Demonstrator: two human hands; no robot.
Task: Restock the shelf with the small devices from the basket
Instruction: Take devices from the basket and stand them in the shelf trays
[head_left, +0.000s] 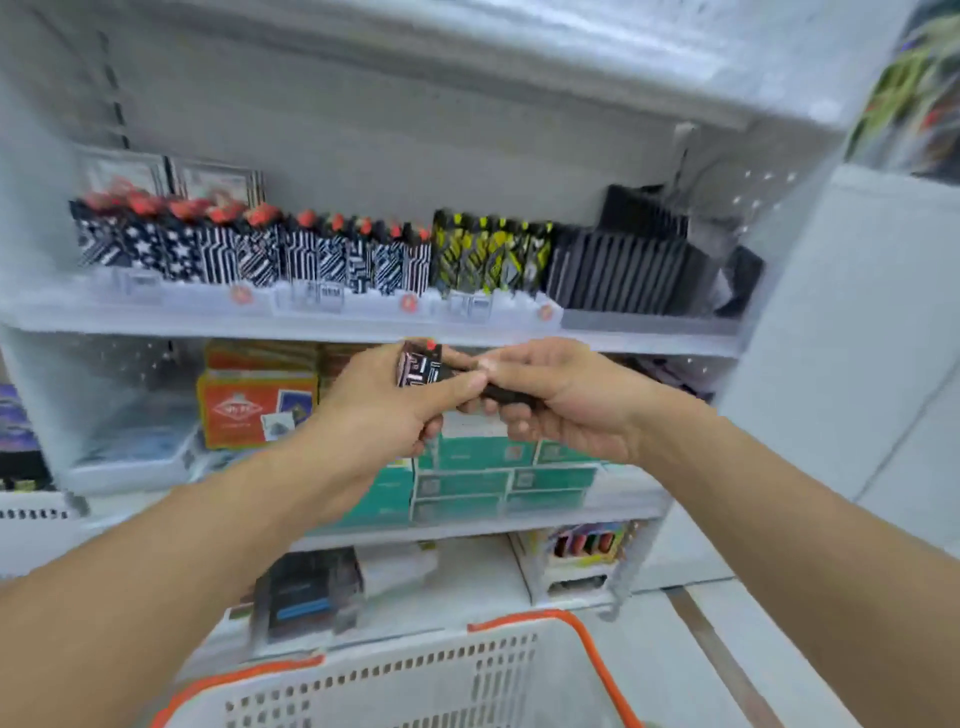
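Both hands meet mid-air: left hand (384, 400) pinches a patterned device (422, 366) — light, rigid, slick-looking; right hand (550, 395) clamps its dark end at three o'clock.

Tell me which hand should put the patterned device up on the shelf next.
Left. The left hand grips the black-and-white device, right below its matching row on the shelf. The right hand holds a dark item.

Left hand (374, 410), right hand (561, 400), apparently bare forearms
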